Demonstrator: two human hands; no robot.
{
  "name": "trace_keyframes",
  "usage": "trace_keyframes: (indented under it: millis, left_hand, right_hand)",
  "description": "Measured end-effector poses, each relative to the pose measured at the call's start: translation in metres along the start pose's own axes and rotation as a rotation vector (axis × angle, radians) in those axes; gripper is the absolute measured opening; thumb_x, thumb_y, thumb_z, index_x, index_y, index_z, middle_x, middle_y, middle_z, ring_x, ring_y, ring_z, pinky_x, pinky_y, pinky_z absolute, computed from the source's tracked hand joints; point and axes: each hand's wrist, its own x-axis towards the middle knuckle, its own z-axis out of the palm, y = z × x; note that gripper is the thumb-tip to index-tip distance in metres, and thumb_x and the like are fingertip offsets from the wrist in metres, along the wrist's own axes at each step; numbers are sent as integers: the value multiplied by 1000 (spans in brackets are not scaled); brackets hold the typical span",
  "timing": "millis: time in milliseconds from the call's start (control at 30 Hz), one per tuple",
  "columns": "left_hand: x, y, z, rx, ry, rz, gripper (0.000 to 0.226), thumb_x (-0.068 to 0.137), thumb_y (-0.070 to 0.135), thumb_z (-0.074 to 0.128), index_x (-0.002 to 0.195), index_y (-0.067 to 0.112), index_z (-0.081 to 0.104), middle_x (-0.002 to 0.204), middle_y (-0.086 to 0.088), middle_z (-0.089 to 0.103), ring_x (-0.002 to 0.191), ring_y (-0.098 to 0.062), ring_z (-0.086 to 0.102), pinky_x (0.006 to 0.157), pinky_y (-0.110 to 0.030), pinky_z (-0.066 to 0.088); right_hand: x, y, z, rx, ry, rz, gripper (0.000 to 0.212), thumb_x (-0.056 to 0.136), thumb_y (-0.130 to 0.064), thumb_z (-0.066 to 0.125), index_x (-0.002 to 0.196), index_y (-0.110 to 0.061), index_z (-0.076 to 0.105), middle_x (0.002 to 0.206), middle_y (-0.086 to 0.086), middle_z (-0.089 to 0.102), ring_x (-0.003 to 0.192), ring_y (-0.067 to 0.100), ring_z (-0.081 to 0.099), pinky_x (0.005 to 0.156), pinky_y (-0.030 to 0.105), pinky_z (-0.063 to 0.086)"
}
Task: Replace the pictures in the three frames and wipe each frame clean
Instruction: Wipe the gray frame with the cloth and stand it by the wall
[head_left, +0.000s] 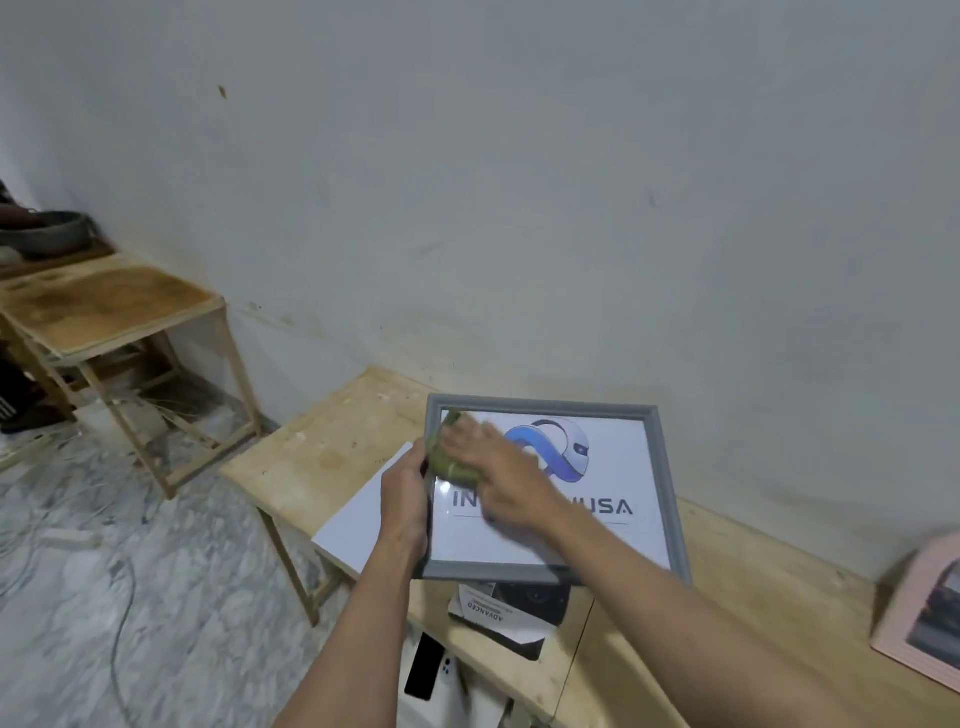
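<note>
Head view: two frames; left grip (402, 499) clamps grey frame (660, 467), right grip (493, 473) presses green cloth (449, 460); pink frame (906, 618) apart.

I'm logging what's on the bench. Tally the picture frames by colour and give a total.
Grey frame: 1, steadied by the left hand while the right hand presses a green cloth on its glass
Pink frame: 1, at the right edge, partly cut off
Total: 2 frames in view
</note>
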Motion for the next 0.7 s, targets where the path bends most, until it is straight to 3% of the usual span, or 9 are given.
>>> trace_keyframes:
  millis: [67, 133, 200, 267, 333, 400, 533, 633, 700]
  left_hand:
    - [6, -1, -12, -36, 30, -12, 41, 93, 43, 58, 101, 9, 78, 104, -14, 77, 96, -33, 73, 91, -47, 56]
    - [4, 1, -21, 36, 55, 53, 27, 96, 31, 57, 99, 13, 77, 100, -14, 78, 86, -30, 74, 80, -43, 57]
    - [3, 0, -23, 72, 67, 88, 24, 101, 25, 53, 99, 14, 75, 96, -14, 78, 74, -25, 71, 68, -37, 56]
    - [3, -2, -24, 91, 72, 113, 24, 102, 25, 52, 104, 14, 73, 104, -11, 77, 78, -20, 70, 71, -32, 57]
    - [1, 1, -21, 116, 57, 138, 28, 101, 31, 54, 122, 18, 68, 121, -7, 72, 99, -17, 68, 90, -35, 57]
    - [0, 3, -14, 104, 25, 128, 30, 101, 30, 56, 130, 25, 64, 123, -2, 71, 111, -21, 67, 99, -42, 54]
    - [-1, 7, -5, 147, 26, 191, 23, 97, 11, 55, 109, 21, 73, 97, -3, 77, 93, -28, 70, 82, -39, 56]
    - [-1, 7, -14, 48, 64, 174, 25, 101, 15, 56, 120, 24, 68, 99, -8, 77, 71, -19, 74, 57, -30, 58]
    - [-3, 6, -22, 14, 98, 166, 32, 102, 15, 55, 133, 21, 62, 111, -11, 74, 75, -18, 73, 54, -25, 55]
  right_hand:
    - [-25, -8, 28, 71, -181, -86, 79, 72, 20, 39, 141, -16, 47, 153, -9, 28, 142, -2, 8, 119, 17, -5]
    - [-49, -13, 40, 179, -397, -68, 63, 78, 15, 42, 132, -13, 59, 144, -2, 50, 137, -3, 29, 121, 26, 13]
    - [-60, -21, 29, 342, -518, 109, 50, 82, 7, 45, 118, -17, 69, 115, 5, 70, 105, 4, 62, 102, 32, 44]
    - [-50, -26, 9, 497, -427, 268, 52, 73, 5, 40, 106, -18, 73, 91, 12, 74, 74, 22, 68, 73, 38, 55]
    - [-27, -28, -14, 519, -110, 247, 63, 68, 11, 37, 111, -18, 72, 106, 6, 73, 93, 18, 69, 85, 36, 54]
    - [6, -29, -27, 290, 126, 88, 69, 67, 11, 41, 125, -17, 65, 128, -4, 63, 121, 12, 55, 106, 30, 41]
    - [40, -20, -18, -259, 6, -272, 57, 70, 7, 61, 125, -7, 63, 136, 13, 57, 126, 34, 51, 103, 48, 42]
    - [28, 9, -25, -376, -13, -232, 66, 65, 10, 64, 128, -9, 61, 140, 7, 55, 132, 32, 48, 107, 46, 36]
    - [12, 31, -40, -401, 3, -205, 66, 64, 9, 65, 128, -10, 61, 141, 5, 54, 132, 29, 48, 105, 42, 38]
